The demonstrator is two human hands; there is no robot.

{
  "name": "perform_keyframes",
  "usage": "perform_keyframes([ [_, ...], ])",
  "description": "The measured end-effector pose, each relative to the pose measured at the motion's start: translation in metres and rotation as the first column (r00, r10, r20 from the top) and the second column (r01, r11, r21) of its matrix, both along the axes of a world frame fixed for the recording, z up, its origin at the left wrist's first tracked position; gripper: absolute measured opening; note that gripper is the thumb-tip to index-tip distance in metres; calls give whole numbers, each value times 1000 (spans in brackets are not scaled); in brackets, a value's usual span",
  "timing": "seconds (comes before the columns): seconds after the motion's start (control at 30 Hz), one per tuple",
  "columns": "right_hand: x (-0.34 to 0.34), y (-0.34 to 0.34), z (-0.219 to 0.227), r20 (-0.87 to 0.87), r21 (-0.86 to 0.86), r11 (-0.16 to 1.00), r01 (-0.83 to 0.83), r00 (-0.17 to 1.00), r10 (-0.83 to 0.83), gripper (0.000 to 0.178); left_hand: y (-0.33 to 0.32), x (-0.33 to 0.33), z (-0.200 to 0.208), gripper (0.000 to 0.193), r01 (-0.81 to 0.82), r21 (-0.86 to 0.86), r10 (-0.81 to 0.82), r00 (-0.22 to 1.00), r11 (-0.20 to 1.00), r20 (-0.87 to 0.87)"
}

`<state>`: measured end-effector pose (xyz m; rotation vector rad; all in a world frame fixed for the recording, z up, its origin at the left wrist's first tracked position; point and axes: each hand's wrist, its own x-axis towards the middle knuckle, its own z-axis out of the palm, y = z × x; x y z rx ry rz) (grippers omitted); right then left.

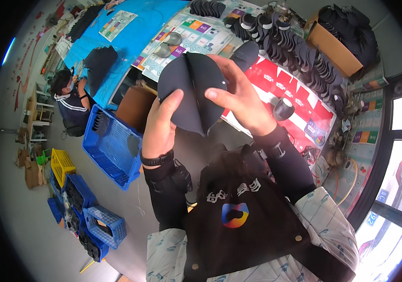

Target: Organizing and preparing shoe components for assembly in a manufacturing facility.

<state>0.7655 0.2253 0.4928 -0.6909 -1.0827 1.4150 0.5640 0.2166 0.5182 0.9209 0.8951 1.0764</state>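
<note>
Up in front of me I hold a dark, rounded piece in two smooth lobes, with a seam or gap running down its middle. Its exact kind is not clear. My left hand grips the left lobe, thumb pressed on its face and fingers hidden behind. On the other side my right hand holds the right lobe, its thumb lying on the front and its fingers round the outer edge. Just beyond the right hand, a dark curved piece rests on the table.
Rows of dark curved pieces line the far right of the red-and-white tabletop, near a cardboard box. A dark roll sits there too. Left are a blue crate and a seated person beside a blue-covered table.
</note>
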Motion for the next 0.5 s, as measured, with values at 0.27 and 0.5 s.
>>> perform_keyframes([
  [0.27,-20,0,7,361,4,956,293,891,-275,102,19,-9,-52,56,60,-180,-18,974,982,227],
  [0.5,-28,-12,18,565,208,915,345,721,-401,106,23,-31,-113,47,-216,-166,252,936,962,244],
])
